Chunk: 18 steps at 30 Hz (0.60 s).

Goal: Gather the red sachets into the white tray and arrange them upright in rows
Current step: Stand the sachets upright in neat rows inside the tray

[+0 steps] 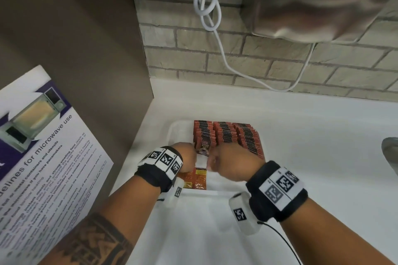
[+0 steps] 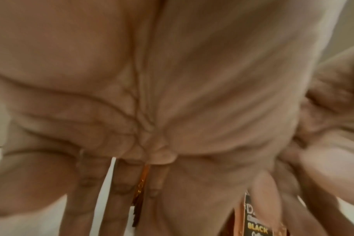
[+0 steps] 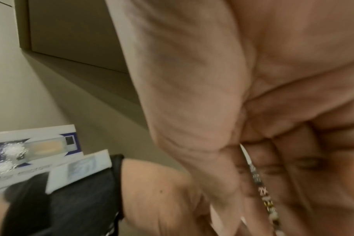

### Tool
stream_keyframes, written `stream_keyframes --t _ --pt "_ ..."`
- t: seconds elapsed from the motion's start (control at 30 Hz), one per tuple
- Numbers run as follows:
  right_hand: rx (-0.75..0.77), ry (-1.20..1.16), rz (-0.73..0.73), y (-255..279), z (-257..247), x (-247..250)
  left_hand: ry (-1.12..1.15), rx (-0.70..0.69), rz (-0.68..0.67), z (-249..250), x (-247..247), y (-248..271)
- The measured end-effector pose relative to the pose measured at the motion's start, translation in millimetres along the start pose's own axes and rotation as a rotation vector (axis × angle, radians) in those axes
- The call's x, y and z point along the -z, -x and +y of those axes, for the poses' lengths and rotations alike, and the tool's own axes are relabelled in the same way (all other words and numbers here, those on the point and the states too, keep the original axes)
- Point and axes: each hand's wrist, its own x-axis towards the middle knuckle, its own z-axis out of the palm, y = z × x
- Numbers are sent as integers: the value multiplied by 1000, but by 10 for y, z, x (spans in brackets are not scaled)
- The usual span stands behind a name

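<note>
Blocking most of the white tray's near half, both hands hide what lies under them. The left hand and right hand pinch one upright red sachet with curled fingers, at the front of three upright rows of red sachets. Flat sachets lie partly covered below.

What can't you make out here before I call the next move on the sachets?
- Head view: the left hand and right hand hide the front ends of the sachet rows.
- Head view: the flat sachets are half under the left wrist; count unknown.
- Wrist views: palms fill both pictures, blurred; the white tray is hidden.
</note>
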Motion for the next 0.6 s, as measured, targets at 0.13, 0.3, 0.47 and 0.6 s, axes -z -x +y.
stream_keyframes --t 0.13,0.3,0.47,0.6 --pt "-47 114 -73 29 -8 -288 -13 23 16 36 -35 42" --pt "-100 79 -62 -62 -27 -467 -53 8 -39 66 -23 56" --pt "-138 -9 -15 -115 -43 -492 -10 14 -67 80 72 116" --pt "-160 -69 19 -112 -25 -486 63 63 -60 48 111 145"
